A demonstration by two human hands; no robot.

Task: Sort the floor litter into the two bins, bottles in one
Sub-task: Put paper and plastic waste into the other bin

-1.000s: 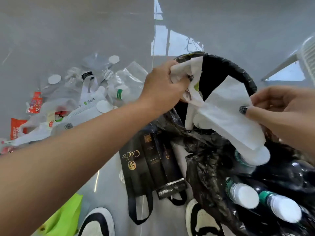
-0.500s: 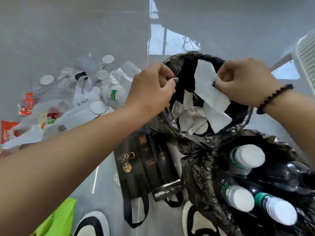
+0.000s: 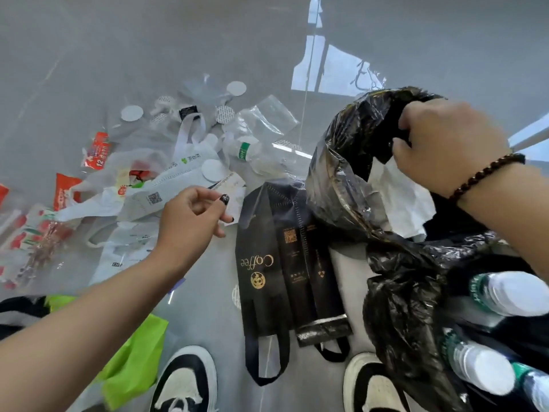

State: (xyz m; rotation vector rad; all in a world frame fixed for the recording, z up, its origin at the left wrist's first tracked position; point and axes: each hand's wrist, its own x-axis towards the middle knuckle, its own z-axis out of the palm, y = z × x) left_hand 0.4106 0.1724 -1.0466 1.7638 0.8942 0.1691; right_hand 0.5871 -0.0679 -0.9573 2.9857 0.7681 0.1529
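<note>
The right hand (image 3: 445, 144) clutches the black bin liner (image 3: 350, 162), half hiding white paper (image 3: 398, 197); the left hand (image 3: 193, 215) hangs loose, holding nothing. The bottles (image 3: 511, 292) near right are cut off.

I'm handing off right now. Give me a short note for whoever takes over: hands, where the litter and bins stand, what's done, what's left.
Left hand: holds nothing, fingers loosely curled above the floor litter.
Right hand: grips the rim of the far black bin liner, holding it open.
Done: white paper is inside that liner; water bottles lie in the near black liner.
Left: a clear bottle with a green label, plastic bags, red wrappers, round white seals, the black Coffee bag and the green bag.
</note>
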